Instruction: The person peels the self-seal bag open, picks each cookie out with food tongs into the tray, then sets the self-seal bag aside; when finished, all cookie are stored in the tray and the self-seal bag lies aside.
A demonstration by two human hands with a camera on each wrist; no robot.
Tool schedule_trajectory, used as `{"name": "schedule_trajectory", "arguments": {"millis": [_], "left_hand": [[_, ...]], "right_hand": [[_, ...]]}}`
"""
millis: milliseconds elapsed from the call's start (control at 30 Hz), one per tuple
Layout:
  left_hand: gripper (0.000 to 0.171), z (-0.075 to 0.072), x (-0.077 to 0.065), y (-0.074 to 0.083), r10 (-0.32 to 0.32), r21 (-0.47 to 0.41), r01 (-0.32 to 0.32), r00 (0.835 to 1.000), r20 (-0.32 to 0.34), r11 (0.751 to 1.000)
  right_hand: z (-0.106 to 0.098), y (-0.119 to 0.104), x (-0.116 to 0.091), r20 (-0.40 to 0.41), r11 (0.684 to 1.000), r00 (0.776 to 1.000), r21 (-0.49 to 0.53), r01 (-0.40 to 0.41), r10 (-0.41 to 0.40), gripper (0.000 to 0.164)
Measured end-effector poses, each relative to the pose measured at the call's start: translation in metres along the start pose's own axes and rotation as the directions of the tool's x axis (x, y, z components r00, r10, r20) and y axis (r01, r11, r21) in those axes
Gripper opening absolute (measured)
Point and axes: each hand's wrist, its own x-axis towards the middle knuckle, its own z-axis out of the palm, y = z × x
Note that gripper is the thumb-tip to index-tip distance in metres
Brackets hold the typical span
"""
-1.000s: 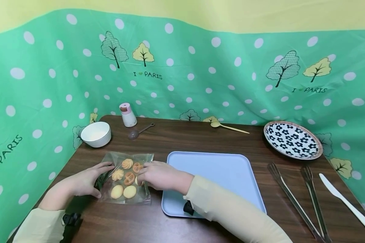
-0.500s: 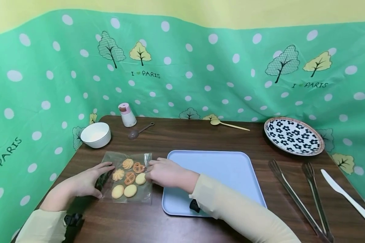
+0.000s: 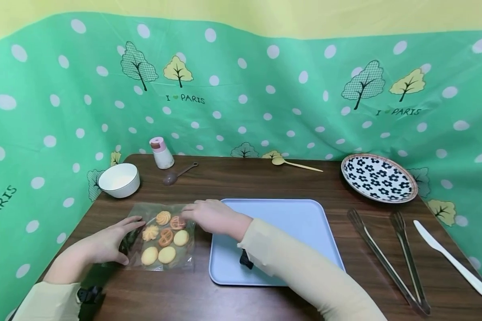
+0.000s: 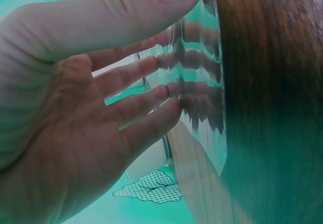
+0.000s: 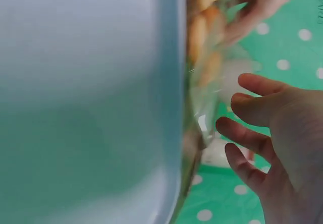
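Head view: I see the right grip (image 3: 213, 217) shifted farther along the clear bag (image 3: 184, 257), left of the tray (image 3: 273, 220), uncovering 7 bagged snacks (image 3: 166, 255). Left wrist: left grip (image 4: 96, 115) relaxed, touching the clear bag. Right wrist: right grip loose, pinching nothing.

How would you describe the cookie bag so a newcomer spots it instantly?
In the head view, find the blue tray on the dark wooden table. Immediately left of it, between the left hand and right hand, lies a flat, squarish bag. Unlike the opaque tray and white bowl nearby, it's see-through, showing round and pretzel-shaped cookies.
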Motion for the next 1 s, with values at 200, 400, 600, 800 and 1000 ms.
{"name": "schedule_trajectory", "arguments": {"millis": [200, 400, 600, 800, 1000], "left_hand": [[0.099, -0.002, -0.002, -0.003, 0.004, -0.004, -0.004, 1.000, 0.001, 1.000], [0.099, -0.002, -0.003, -0.003, -0.008, -0.009, 0.008, 1.000, 0.008, 1.000], [0.098, -0.001, -0.002, -0.003, 0.000, 0.003, 0.000, 1.000, 0.002, 1.000], [0.098, -0.002, -0.001, -0.001, 0.003, -0.001, -0.003, 1.000, 0.001, 1.000], [0.098, 0.000, 0.001, -0.001, 0.007, -0.001, -0.007, 1.000, 0.001, 1.000]], "right_hand": [[0.013, 0.001, 0.015, 0.012, 0.991, 1.000, -0.131, -0.013, 0.015, 0.025], [0.016, -0.001, 0.019, -0.021, 0.973, 1.000, -0.229, 0.001, -0.006, 0.024], [0.014, 0.005, 0.007, -0.053, 0.965, 0.998, -0.262, 0.000, -0.015, 0.023], [0.016, 0.013, -0.007, -0.064, 0.977, 0.998, -0.209, -0.030, 0.017, 0.020], [0.018, 0.017, -0.017, 0.000, 0.977, 0.990, -0.161, -0.139, 0.141, 0.017]]}}
